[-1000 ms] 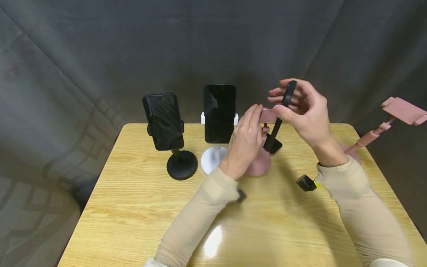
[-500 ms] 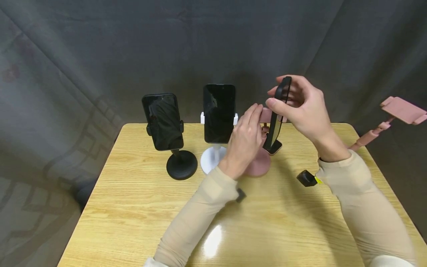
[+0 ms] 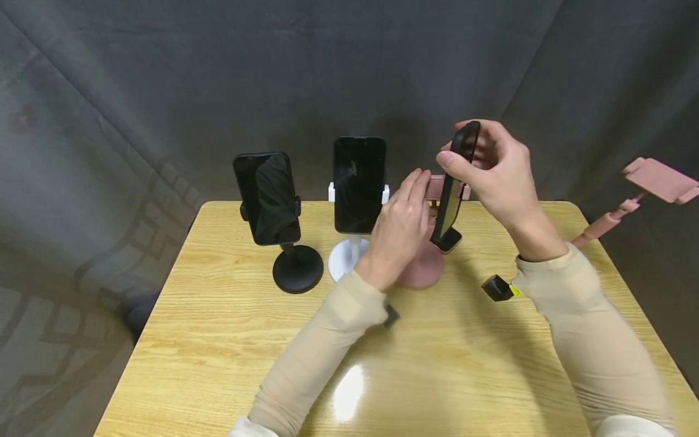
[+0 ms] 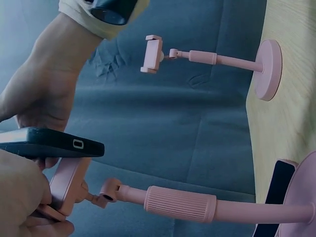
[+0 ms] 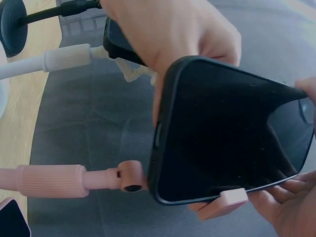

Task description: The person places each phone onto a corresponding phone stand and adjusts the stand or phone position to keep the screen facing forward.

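My right hand (image 3: 499, 176) holds a black phone (image 3: 452, 194) by its upper edges, thumb on one side and fingers on the other. The phone stands steeply, its glossy screen facing right. My left hand (image 3: 401, 224) grips the clamp of a pink phone stand (image 4: 180, 202), its fingers curled round the pink holder (image 4: 69, 182) in the left wrist view. In the right wrist view the phone lies against this holder, and a pink clamp arm (image 5: 232, 200) sits at the phone's lower edge. The left hand hides part of the clamp in the head view.
Left of the hands, a black stand (image 3: 297, 270) bears one phone (image 3: 267, 197) and a white stand (image 3: 344, 260) another phone (image 3: 359, 182). Another phone (image 3: 448, 240) lies behind the pink base. A second pink stand (image 3: 603, 224) stands at the table's (image 3: 218, 340) right.
The phone in my right hand has turned so that more of its screen shows, and it has risen slightly. My left hand stays on the pink clamp.
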Motion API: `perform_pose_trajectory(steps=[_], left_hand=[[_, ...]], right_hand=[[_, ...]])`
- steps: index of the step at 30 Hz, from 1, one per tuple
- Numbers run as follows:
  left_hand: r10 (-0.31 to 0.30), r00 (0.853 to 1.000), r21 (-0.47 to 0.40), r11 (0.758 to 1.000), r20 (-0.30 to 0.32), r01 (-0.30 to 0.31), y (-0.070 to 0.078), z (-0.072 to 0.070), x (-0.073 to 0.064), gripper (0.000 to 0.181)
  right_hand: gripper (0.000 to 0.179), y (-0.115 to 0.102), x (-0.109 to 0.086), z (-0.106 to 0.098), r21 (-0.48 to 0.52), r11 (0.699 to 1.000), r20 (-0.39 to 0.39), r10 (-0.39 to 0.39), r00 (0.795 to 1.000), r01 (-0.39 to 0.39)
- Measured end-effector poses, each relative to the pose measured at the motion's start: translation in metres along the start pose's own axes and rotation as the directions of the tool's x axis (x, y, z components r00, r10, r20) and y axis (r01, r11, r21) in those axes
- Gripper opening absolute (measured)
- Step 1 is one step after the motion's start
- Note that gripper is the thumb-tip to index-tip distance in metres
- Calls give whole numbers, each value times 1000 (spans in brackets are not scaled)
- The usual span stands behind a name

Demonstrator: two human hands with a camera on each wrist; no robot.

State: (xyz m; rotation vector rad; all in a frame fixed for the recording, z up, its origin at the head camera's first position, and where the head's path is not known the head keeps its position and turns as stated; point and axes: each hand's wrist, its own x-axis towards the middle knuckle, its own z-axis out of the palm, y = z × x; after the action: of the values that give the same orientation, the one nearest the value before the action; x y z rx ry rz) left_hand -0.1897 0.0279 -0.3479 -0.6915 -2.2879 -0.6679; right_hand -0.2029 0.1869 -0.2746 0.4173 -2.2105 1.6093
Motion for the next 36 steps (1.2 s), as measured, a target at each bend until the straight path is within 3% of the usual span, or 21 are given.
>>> perform_pose_trajectory(steps=[5,9,12,15,23,36], left_hand=[[12,1000,12,1000,23,-12,-1,-2,1,34],[30,999,47,998,29,-31,-1,-3,2,34],[39,998,77,996,45,-43,0,-3,3,36],[45,997,88,995,58,-50,1,-4,4,36],[111,993,102,988,39,-114,-2,-6,6,34],[110,990,80,990,83,-116,-3,-9,7,34]], right_hand=[[41,11,0,8,44,996,-82,-74,994,78],[48,21,0,16,33,982,-163,-180,970,188],[56,26,2,23,32,974,-236,-212,948,225],[61,27,3,27,47,977,-295,-187,937,209],[63,26,3,30,34,989,-352,-123,928,145],[58,30,2,30,-68,995,-426,-97,899,75]])
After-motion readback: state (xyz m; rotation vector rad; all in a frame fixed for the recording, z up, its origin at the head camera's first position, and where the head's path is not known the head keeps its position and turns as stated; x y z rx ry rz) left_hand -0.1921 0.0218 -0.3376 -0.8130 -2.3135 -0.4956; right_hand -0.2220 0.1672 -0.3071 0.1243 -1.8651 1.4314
